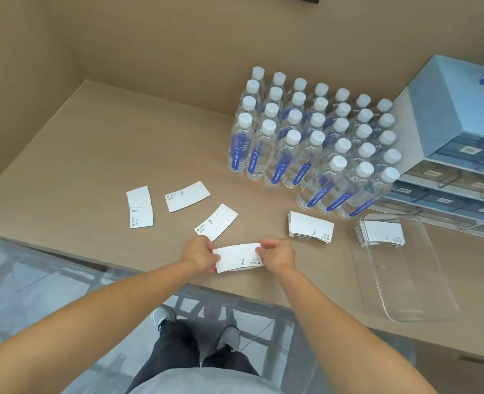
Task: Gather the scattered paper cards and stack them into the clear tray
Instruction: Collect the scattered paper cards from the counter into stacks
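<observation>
Left hand (pixel 199 253) and right hand (pixel 277 255) pinch opposite ends of a curved white paper card (pixel 238 257) over the tan counter (pixel 98 155), near the clear plastic tray (pixel 405 282) holding stacked cards (pixel 383 234).

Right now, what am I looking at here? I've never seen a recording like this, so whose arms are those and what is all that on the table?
There is no machine here: a person wears a camera on the head, looking down at their own arms and shoes. The left hand and right hand hold one white card by its ends, at the table edge. Three loose cards lie to the left, and a stack lies to the right. Farther right, a clear tray already holds some cards. Behind stand water bottles and a drawer unit.
</observation>
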The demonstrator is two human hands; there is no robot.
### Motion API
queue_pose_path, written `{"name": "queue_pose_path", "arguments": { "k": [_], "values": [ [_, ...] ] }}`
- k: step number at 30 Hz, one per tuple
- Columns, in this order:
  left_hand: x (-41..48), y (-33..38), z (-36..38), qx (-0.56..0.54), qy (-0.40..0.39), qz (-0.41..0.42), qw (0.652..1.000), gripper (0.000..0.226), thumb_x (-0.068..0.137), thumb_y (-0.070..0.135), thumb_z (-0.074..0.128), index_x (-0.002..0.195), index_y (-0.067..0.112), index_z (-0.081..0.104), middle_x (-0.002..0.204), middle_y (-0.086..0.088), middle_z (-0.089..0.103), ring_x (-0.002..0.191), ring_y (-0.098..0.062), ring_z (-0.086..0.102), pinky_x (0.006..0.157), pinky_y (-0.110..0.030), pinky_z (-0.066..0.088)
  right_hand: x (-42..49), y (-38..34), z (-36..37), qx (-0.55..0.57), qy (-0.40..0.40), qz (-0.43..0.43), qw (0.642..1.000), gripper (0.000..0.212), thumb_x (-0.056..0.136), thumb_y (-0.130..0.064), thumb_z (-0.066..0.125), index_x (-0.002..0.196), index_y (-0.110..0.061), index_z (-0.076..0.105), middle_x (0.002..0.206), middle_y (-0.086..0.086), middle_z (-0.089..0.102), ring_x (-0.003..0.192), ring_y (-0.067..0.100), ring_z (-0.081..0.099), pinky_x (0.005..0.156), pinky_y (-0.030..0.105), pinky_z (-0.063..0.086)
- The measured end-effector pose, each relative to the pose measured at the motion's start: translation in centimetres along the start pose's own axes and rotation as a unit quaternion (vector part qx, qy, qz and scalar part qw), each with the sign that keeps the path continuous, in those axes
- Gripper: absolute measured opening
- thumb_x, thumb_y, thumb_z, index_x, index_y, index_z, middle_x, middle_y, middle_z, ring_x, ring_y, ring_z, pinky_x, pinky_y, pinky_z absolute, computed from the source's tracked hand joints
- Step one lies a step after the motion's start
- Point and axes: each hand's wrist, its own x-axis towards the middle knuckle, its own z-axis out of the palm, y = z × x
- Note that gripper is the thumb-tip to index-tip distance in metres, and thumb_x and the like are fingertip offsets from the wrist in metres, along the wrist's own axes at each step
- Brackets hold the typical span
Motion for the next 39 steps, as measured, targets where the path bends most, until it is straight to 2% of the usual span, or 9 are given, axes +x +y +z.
{"name": "queue_pose_path", "arguments": {
  "k": [6, 10, 14, 18, 24, 26, 28, 34, 39],
  "values": [
    [-0.7, 0.1, -0.3, 0.006, -0.063, -0.011, 0.998, 0.013, 0.083, 0.001, 0.068, 0.087, 0.011, 0.060, 0.083, -0.011, 0.068, 0.063, -0.020, 0.068, 0.069, -0.036, 0.064, 0.0, -0.2, -0.4, 0.040, -0.011, -0.003, 0.999, 0.023, 0.079, -0.007, 0.072, 0.101, -0.012, 0.075, 0.094, 0.003, 0.071, 0.082, 0.016, 0.063, 0.080, 0.027, 0.052],
    [-1.7, 0.1, -0.5, -0.054, -0.152, -0.033, 0.986, 0.014, 0.084, -0.005, 0.067, 0.088, 0.007, 0.061, 0.091, -0.013, 0.066, 0.073, -0.022, 0.070, 0.078, -0.035, 0.063, -0.7, -1.6, -0.5, 0.157, -0.064, 0.018, 0.985, 0.016, 0.078, -0.004, 0.074, 0.090, -0.015, 0.074, 0.093, 0.008, 0.071, 0.081, 0.021, 0.064, 0.086, 0.039, 0.054],
    [-2.7, 0.7, 0.0, -0.208, -0.178, -0.086, 0.958, 0.018, 0.085, -0.010, 0.064, 0.095, 0.004, 0.057, 0.099, -0.020, 0.070, 0.081, -0.028, 0.074, 0.072, -0.032, 0.064, -1.7, -2.4, -0.2, 0.235, -0.146, 0.045, 0.960, 0.046, 0.078, 0.004, 0.072, 0.121, -0.008, 0.059, 0.106, 0.014, 0.070, 0.095, 0.032, 0.068, 0.092, 0.049, 0.055],
    [-2.8, 0.9, 0.5, -0.273, -0.162, -0.095, 0.943, 0.017, 0.086, -0.010, 0.064, 0.096, 0.002, 0.057, 0.106, -0.019, 0.070, 0.080, -0.028, 0.075, 0.063, -0.029, 0.064, -2.3, -2.0, -0.4, 0.236, -0.195, 0.087, 0.948, 0.062, 0.083, 0.011, 0.062, 0.137, -0.003, 0.037, 0.117, 0.018, 0.064, 0.090, 0.034, 0.068, 0.078, 0.046, 0.058],
    [-1.7, 2.4, -0.5, -0.243, -0.070, -0.025, 0.967, 0.016, 0.085, 0.007, 0.072, 0.091, 0.012, 0.058, 0.091, -0.009, 0.069, 0.083, -0.024, 0.072, 0.075, -0.036, 0.062, -2.4, -2.0, -1.9, 0.031, -0.298, 0.008, 0.954, 0.032, 0.092, 0.000, 0.054, 0.117, -0.016, 0.065, 0.093, 0.007, 0.067, 0.084, 0.022, 0.065, 0.070, 0.033, 0.056],
    [-1.4, 3.1, -1.3, -0.212, -0.043, -0.007, 0.976, 0.011, 0.085, 0.004, 0.070, 0.086, 0.014, 0.066, 0.087, -0.007, 0.069, 0.076, -0.017, 0.070, 0.060, -0.025, 0.059, -2.2, -2.1, -2.3, -0.027, -0.320, -0.012, 0.947, 0.028, 0.091, -0.005, 0.057, 0.111, -0.021, 0.069, 0.090, 0.005, 0.067, 0.082, 0.020, 0.064, 0.068, 0.030, 0.054],
    [-1.3, 3.3, -1.8, -0.177, -0.046, -0.009, 0.983, 0.015, 0.085, 0.001, 0.069, 0.078, 0.015, 0.067, 0.085, -0.005, 0.069, 0.069, -0.013, 0.066, 0.044, -0.017, 0.052, -1.9, -2.3, -2.7, -0.033, -0.291, -0.023, 0.956, 0.026, 0.087, -0.007, 0.064, 0.111, -0.014, 0.069, 0.084, 0.005, 0.067, 0.076, 0.019, 0.063, 0.059, 0.024, 0.050],
    [-1.8, 1.3, -0.9, -0.165, -0.069, -0.066, 0.982, 0.019, 0.086, -0.008, 0.060, 0.101, 0.002, 0.063, 0.104, -0.016, 0.071, 0.081, -0.022, 0.070, 0.064, -0.029, 0.059, -0.8, -1.9, -3.4, 0.042, -0.190, -0.006, 0.981, 0.034, 0.077, 0.007, 0.072, 0.109, -0.001, 0.066, 0.086, 0.006, 0.069, 0.078, 0.021, 0.065, 0.067, 0.025, 0.051],
    [-2.6, -0.3, 1.1, -0.139, -0.079, -0.113, 0.981, 0.015, 0.086, -0.005, 0.061, 0.094, 0.008, 0.058, 0.092, -0.011, 0.073, 0.077, -0.022, 0.073, 0.061, -0.030, 0.061, -0.5, -0.8, -2.5, -0.081, -0.103, -0.028, 0.991, 0.026, 0.074, 0.000, 0.073, 0.098, -0.007, 0.071, 0.089, 0.005, 0.066, 0.080, 0.019, 0.060, 0.062, 0.022, 0.046]
  ]
}}
